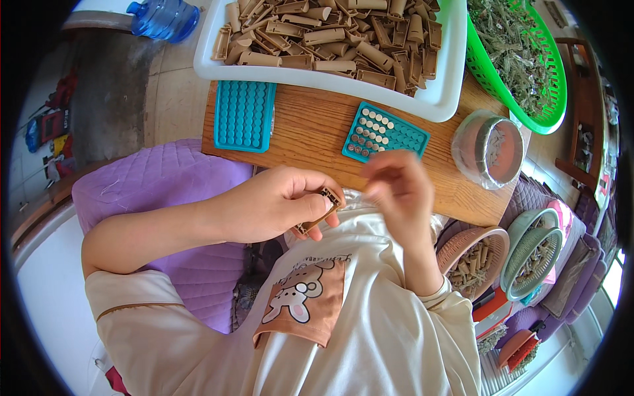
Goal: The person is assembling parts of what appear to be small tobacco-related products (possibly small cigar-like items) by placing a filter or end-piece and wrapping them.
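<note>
Cream short-sleeved shirt (370, 303) at six o'clock, nearest of all, with a brown chest patch (330, 297) and a cartoon animal on it. Above, just left of centre, left hand (284, 198) curled around a small brown hollow half-cylinder shell (319, 220), thumb laid over it, open side showing. At three o'clock, right hand (403, 191) apart from the shell, blurred, fingers bent; impossible to tell whether anything sits between them.

Beyond the hands, brown wood-grain worktop (300, 125). On it, toward half past one, teal plastic tray with round wells (407, 139), partly filled with small round discs (375, 127), some pale, some dark. Toward half past ten, second teal tray (243, 115), also of round wells. At half past two, round pinkish container in clear plastic wrap (471, 148), silvery flakes inside.

Off to nine o'clock, purple quilted padding (155, 178). Near four o'clock, pink oval basket (500, 243) with brown pieces; just beside, two pale green baskets (510, 264).

At twelve, white plastic tub (444, 99), heaped with brown shells (323, 39). At two, bright green slotted basket (559, 96) of dry grey-green plant matter (512, 53). Farthest, toward eleven, clear blue bottle (165, 20) on its side.
</note>
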Tool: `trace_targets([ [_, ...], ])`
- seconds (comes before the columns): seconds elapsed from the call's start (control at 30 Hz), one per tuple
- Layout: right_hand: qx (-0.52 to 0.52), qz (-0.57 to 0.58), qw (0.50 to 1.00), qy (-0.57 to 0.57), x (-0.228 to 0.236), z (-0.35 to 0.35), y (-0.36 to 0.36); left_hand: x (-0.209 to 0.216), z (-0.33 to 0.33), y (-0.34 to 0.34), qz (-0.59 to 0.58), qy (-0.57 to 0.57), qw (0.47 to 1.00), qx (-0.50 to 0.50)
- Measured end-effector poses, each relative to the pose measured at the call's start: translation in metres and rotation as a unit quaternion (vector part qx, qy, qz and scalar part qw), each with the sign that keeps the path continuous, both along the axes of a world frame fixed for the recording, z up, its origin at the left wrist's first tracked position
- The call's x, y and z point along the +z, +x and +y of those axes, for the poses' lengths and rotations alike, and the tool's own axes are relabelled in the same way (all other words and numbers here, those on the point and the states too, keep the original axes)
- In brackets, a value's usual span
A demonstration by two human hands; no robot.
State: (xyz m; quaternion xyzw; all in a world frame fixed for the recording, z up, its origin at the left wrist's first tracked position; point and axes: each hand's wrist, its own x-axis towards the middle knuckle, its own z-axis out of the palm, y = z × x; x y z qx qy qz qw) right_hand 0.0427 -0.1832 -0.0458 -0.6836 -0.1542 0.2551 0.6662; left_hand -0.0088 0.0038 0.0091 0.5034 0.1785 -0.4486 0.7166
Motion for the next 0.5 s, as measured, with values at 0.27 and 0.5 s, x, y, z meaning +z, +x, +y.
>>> trace_targets([
  [0.27,-0.041,-0.262,0.911,-0.317,-0.065,-0.035,0.005,0.005,0.0,0.003,0.03,0.02,0.999,-0.002],
  [0.5,-0.018,-0.321,0.89,-0.322,-0.069,-0.03,0.002,0.005,0.001,0.003,0.019,0.018,0.999,0.025],
])
